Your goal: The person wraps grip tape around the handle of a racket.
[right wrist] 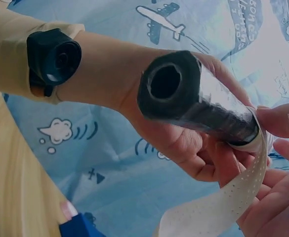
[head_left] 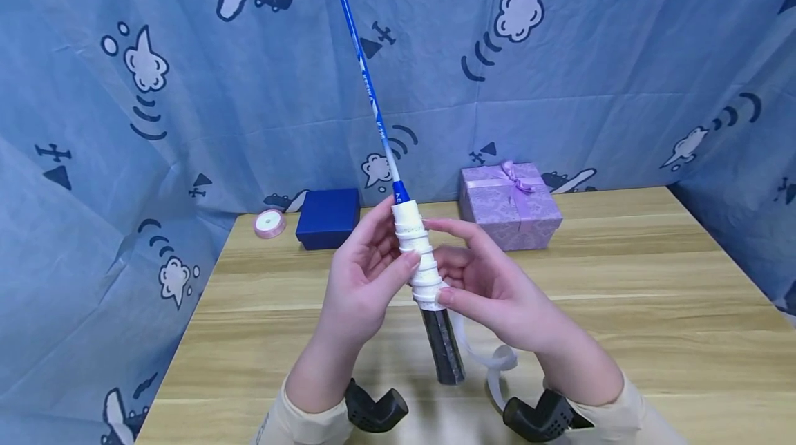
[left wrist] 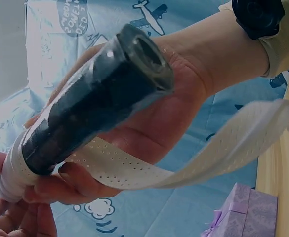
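A blue and white badminton racket [head_left: 371, 89] is held tilted above the table, its head up and to the left. White perforated grip tape [head_left: 407, 217] winds in overlapping turns around the upper handle. Below it the black handle [head_left: 443, 348] is bare, with its hollow butt end [right wrist: 165, 83] showing in the right wrist view. My left hand [head_left: 357, 286] grips the wrapped part, thumb on the front. My right hand [head_left: 504, 293] pinches the lowest turns between thumb and fingers. From there a loose strip of tape [left wrist: 218, 158] hangs down and curls.
On the wooden table [head_left: 653, 279], a dark blue box [head_left: 327, 220] and a pink ribbon roll [head_left: 269, 224] stand at the back left. A lilac gift box [head_left: 513, 213] with a bow is behind my right hand. A blue patterned cloth [head_left: 591, 86] hangs around the table.
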Demonstrator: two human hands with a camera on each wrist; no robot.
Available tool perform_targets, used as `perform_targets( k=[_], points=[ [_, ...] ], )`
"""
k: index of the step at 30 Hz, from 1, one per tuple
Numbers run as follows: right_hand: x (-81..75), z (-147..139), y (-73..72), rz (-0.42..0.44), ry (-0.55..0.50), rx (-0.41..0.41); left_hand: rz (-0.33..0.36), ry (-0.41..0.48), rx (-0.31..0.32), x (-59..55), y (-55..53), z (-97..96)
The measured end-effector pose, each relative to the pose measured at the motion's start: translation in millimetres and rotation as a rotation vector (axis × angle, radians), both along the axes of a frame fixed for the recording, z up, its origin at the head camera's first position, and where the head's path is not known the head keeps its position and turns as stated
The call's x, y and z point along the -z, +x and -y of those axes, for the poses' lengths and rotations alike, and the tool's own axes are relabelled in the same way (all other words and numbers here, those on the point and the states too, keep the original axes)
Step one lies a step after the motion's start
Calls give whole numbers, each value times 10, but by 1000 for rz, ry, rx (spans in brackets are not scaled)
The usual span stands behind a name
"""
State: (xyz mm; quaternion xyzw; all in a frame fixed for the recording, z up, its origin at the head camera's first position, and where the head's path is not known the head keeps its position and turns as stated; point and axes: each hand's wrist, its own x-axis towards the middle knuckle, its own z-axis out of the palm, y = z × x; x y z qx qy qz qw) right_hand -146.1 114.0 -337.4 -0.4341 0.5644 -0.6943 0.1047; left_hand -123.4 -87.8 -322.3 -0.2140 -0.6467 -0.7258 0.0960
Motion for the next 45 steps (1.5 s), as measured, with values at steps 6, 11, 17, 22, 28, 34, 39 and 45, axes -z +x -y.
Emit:
perform_targets(
  k=[6,11,17,22,28,34,39,45],
  points=[
    [14,15,36,-41,-4,95,4,-11,36,21,-16,-16],
    [10,49,85,-87,76,223,33,-20,-10,34,-20,-51],
    [21,110,104,-150,144,337,73,-70,-148,26,-12,-95],
    [28,119,100,-174,155,373,65,-85,-174,19,-11,-102],
    [18,74,75,-101,115,246,56,-101,-166,12,-5,-51],
    [16,48,50,-68,98,183,48,-97,-134,6,-2,-28],
    [60,65,36,-119,60,175,36,-44,-89,5,-7,-19],
    [85,82,28,-181,33,182,32,-5,-30,16,-9,-9]
  ],
)
